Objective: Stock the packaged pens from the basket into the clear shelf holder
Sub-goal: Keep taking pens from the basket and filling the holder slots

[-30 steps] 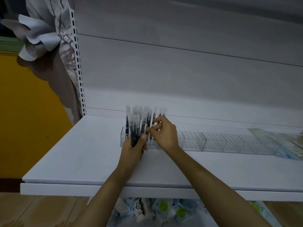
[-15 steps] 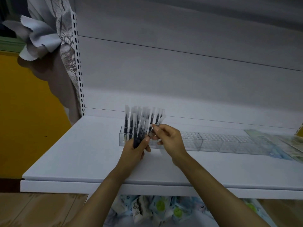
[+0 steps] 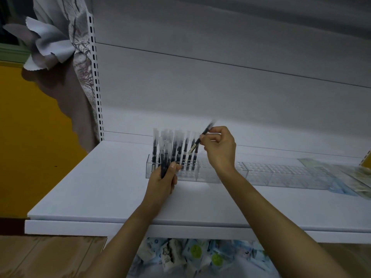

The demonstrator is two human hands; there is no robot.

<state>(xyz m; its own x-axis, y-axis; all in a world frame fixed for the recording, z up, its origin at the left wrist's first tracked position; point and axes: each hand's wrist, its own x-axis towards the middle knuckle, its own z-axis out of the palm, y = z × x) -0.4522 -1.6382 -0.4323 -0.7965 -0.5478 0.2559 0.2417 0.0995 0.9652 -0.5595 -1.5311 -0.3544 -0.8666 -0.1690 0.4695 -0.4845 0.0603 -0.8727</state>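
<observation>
A long clear shelf holder (image 3: 261, 173) with rows of small holes lies across the white shelf (image 3: 100, 189). Several packaged black pens (image 3: 186, 151) stand upright in its left end. My left hand (image 3: 164, 181) grips a bundle of packaged pens (image 3: 163, 157) in front of the holder's left end. My right hand (image 3: 219, 149) pinches a single packaged pen (image 3: 200, 138), tilted, above the standing pens. The basket is not in view.
The white back panel rises behind the shelf. A slotted upright (image 3: 96, 77) and hanging cloth (image 3: 60, 47) are at the left. Flat packets (image 3: 357, 173) lie at the shelf's right end. Colourful packets (image 3: 196, 253) sit below the shelf edge.
My right hand has drawn one pen out of the bundle and lifted it up and to the right. My left hand has stayed put with the bundle.
</observation>
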